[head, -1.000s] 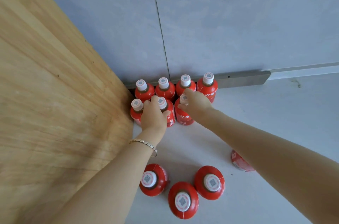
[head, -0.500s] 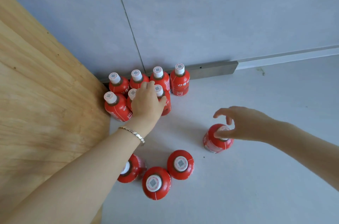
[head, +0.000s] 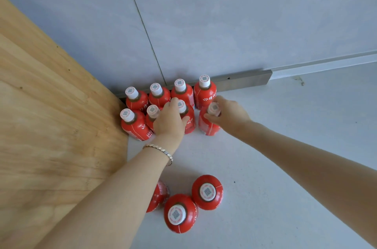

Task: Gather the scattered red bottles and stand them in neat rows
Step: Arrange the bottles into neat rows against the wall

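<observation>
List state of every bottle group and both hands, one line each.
back row: four bottles upright against the wall
front row: three upright, beside the wooden panel
fourth front bottle: upright, gripped at the cap
loose bottles: three upright, ungathered
left hand: resting on front row
right hand: closed on fourth bottle's cap

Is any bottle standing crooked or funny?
Yes. The bottle under the right hand, the end bottle of the front row, leans a bit and sits apart from its neighbour. Nothing looks spilled or broken.
</observation>
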{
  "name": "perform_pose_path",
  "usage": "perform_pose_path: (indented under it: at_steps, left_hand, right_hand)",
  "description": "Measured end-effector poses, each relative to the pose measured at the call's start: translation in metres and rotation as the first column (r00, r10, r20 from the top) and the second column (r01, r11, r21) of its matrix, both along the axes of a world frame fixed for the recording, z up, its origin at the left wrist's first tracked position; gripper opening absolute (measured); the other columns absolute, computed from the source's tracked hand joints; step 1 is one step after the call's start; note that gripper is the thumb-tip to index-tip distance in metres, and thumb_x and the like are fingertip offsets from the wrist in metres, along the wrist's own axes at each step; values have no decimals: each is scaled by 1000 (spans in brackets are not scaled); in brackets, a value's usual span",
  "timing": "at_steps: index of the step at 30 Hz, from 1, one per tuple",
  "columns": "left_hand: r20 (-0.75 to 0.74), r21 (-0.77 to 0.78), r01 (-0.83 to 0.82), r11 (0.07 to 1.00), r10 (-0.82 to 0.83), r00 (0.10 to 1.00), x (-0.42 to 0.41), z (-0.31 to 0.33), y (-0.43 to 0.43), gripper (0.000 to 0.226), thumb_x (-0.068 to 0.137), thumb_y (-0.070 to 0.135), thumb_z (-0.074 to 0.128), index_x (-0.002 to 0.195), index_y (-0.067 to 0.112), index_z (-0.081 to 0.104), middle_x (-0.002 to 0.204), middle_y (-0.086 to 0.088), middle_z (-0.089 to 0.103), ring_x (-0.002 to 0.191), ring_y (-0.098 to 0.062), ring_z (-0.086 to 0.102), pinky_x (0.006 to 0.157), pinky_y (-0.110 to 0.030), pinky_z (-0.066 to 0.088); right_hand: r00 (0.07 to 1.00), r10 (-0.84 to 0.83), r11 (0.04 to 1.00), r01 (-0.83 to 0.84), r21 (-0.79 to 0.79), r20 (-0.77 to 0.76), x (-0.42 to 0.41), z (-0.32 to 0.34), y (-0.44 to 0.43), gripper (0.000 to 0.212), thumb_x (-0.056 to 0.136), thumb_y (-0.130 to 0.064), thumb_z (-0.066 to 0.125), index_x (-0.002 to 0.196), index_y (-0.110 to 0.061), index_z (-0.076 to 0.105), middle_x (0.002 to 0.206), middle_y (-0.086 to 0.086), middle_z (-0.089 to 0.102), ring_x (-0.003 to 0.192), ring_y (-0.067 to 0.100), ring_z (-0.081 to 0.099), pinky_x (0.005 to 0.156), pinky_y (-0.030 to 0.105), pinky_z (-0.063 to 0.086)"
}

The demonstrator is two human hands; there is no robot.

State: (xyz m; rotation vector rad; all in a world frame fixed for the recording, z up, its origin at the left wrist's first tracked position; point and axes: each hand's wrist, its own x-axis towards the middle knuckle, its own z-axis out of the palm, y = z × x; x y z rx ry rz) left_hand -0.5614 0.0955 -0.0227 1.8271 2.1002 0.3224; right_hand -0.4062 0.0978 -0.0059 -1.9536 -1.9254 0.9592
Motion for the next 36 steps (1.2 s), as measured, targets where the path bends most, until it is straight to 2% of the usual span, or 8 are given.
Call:
perform_pose_path:
  at_steps: [8, 14, 19, 24, 27, 31, 34, 36]
  left_hand:
    - [30, 19, 13, 1000, -13, 999, -4, -4, 0, 48, 86, 25, 63, 128, 15, 42, 120, -8, 54, 111, -28, 55, 67, -35, 40]
    - [26, 1, 6, 1000, -6, 1000, -3, -4, -1, 51, 87, 24, 62, 131, 14, 39, 123, -8, 53, 112, -28, 55, 67, -35, 39]
    - [59, -32, 24, 999, -22, 998, -2, 3, -5, 49, 89, 19, 58, 133, 12, 36, 129, -10, 51, 117, -31, 54, 71, -35, 38]
    - [238, 72, -72, 995, 53, 970, -24, 31, -44, 39, 89, 14, 53, 127, 12, 47, 128, -9, 56, 116, -29, 56, 92, -42, 48]
    - [99, -112, -113, 987, 125, 987, -53, 40, -88, 33, 88, 28, 54, 116, 12, 54, 120, -7, 61, 112, -29, 57, 94, -40, 47]
    - [-135, -342, -184, 921, 146, 980, -75, 34, -145, 45, 85, 44, 54, 117, 14, 52, 120, -11, 59, 114, -31, 56, 89, -36, 46]
    - [30, -294, -174, 940, 191, 981, -82, 20, -166, 33, 79, 42, 62, 93, 14, 49, 93, -7, 63, 94, -32, 62, 69, -33, 44]
    - [144, -229, -204, 952, 240, 960, -84, 12, -169, 31, 77, 36, 66, 84, 12, 47, 75, -2, 57, 83, -33, 62, 63, -31, 40]
  right_hand:
    - [971, -199, 977, 185, -111, -135, -17, -28, 4, 61, 83, -41, 63, 135, -22, 38, 123, 18, 49, 109, 36, 57, 86, 36, 46]
    - [935, -269, 963, 259, -72, -231, -23, -35, -1, 61, 84, -15, 67, 138, -13, 38, 128, 19, 51, 116, 32, 53, 83, 28, 39]
    - [967, -197, 979, 186, -81, -159, -21, -19, -6, 53, 86, -29, 63, 133, -13, 44, 124, 14, 59, 106, 31, 58, 81, 35, 45]
    - [992, 117, 980, -107, -166, 54, -9, 13, -42, 38, 88, -15, 59, 126, -10, 54, 116, 9, 65, 101, 24, 61, 86, 30, 49]
    - [942, 335, 925, -329, -189, 1, -20, 33, -78, 31, 89, -26, 60, 119, -22, 59, 97, -4, 64, 84, 11, 57, 80, 21, 47]
    - [771, 632, 769, -610, -192, 80, -52, 50, -126, 43, 82, -49, 61, 120, -30, 54, 100, -7, 57, 94, 12, 54, 82, 26, 44]
    - [587, 756, 648, -735, -202, 290, -75, 38, -148, 50, 80, -47, 62, 123, -24, 50, 114, 1, 60, 107, 23, 59, 84, 33, 46]
    - [536, 760, 631, -743, -222, 368, -82, 28, -150, 45, 86, -34, 57, 128, -19, 46, 118, 5, 60, 108, 28, 59, 82, 35, 47]
